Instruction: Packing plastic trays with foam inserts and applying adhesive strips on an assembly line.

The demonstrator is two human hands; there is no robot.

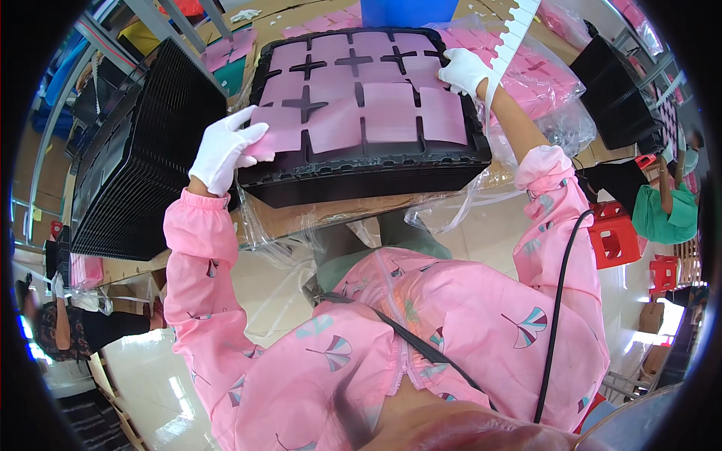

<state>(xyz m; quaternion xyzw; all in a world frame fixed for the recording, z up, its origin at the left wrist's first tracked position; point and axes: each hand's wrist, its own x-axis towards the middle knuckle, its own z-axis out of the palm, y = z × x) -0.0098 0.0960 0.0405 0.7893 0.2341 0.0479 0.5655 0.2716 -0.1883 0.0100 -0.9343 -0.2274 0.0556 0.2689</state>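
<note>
Head view: the pink sheet (389, 113) stretches left-right between our left fingers (255, 133), pinching its near corner, and right fingers (450, 73), grip unclear.

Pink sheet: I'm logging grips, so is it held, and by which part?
The left hand appears to hold the pink sheet by its near-left corner. The right hand is at its right edge; whether it grips can't be told.
</note>
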